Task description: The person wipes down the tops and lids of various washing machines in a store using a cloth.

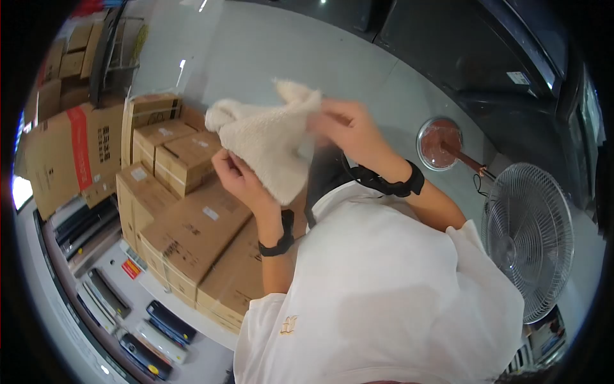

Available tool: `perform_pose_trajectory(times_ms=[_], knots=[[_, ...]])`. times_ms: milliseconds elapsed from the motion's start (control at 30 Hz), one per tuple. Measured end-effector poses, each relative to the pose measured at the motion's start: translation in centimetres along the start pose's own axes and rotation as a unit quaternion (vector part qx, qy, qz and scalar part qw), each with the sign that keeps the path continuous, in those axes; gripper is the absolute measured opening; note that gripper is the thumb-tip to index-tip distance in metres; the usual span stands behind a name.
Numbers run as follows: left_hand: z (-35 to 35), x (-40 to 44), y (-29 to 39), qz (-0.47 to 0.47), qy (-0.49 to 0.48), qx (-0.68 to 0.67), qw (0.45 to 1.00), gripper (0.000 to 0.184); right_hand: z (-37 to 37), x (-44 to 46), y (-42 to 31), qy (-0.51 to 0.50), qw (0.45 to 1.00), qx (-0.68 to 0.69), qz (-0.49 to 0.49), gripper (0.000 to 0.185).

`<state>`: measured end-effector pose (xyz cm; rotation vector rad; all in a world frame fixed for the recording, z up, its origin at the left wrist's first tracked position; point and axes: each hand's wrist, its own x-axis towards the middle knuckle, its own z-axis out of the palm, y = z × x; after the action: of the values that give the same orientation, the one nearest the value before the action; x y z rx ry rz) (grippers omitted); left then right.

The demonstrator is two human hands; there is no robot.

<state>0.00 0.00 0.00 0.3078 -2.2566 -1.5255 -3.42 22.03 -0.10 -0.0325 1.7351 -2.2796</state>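
Observation:
A cream-coloured fluffy cloth hangs between my two hands, in front of my white shirt. My left hand is closed on its lower left edge, with the fingers partly behind the fabric. At the cloth's right side, my right hand grips it near the top corner; its fingertips are blurred by motion. One corner of the cloth sticks up at the top, and a bunched fold lies at its left end. Each wrist wears a black band.
Stacked cardboard boxes stand at the left, close to my left forearm. A standing fan with a round base is at the right. Dark cabinets line the upper right. Several dark devices lie at the lower left.

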Motion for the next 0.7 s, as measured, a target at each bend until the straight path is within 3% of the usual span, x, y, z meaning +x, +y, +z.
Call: perform_pose_trajectory(times_ms=[67, 100, 167, 200, 300, 333, 433, 467, 567, 667, 700], knots=[[0.7, 2.1, 1.2, 0.026, 0.040, 0.082, 0.995, 0.015, -0.4, 0.1, -0.2, 0.068, 0.996, 0.060, -0.003, 0.023], [3.7, 9.5, -0.6, 0.008, 0.013, 0.115, 0.993, 0.013, -1.2, 7.0, -1.0, 0.131, 0.991, 0.037, 0.020, 0.023], [6.3, 16.7, -1.2, 0.068, 0.016, 0.172, 0.983, 0.012, -2.4, 12.4, -1.8, 0.209, 0.977, 0.013, -0.032, 0.023], [7.9, 20.1, -0.2, 0.076, 0.016, 0.108, 0.991, 0.019, -2.9, 14.7, -2.5, 0.243, 0.967, 0.000, -0.074, 0.022], [13.2, 27.5, 0.2, 0.088, -0.057, 0.015, 0.994, 0.016, -4.9, 18.9, -4.0, 0.357, 0.917, -0.128, -0.120, 0.020], [15.0, 29.8, 0.2, 0.147, -0.075, 0.025, 0.986, 0.014, -5.3, 19.9, -5.0, 0.390, 0.902, -0.141, -0.120, 0.019], [19.6, 35.1, 2.5, 0.119, -0.170, -0.034, 0.978, 0.013, -6.7, 23.2, -8.0, 0.490, 0.844, -0.154, -0.153, 0.017], [21.1, 37.3, 3.1, 0.183, -0.195, 0.015, 0.963, 0.011, -7.5, 24.5, -8.4, 0.516, 0.822, -0.155, -0.183, 0.016], [27.2, 42.8, 6.2, 0.351, -0.130, 0.056, 0.925, 0.010, -9.9, 28.5, -11.4, 0.559, 0.777, -0.160, -0.241, 0.016], [34.8, 47.7, 8.8, 0.354, -0.132, -0.170, 0.910, 0.015, -13.6, 33.5, -16.4, 0.585, 0.754, -0.170, -0.245, 0.017], [37.6, 49.6, 9.6, 0.390, -0.132, -0.134, 0.902, 0.019, -15.5, 35.5, -17.4, 0.595, 0.748, -0.172, -0.239, 0.018]])
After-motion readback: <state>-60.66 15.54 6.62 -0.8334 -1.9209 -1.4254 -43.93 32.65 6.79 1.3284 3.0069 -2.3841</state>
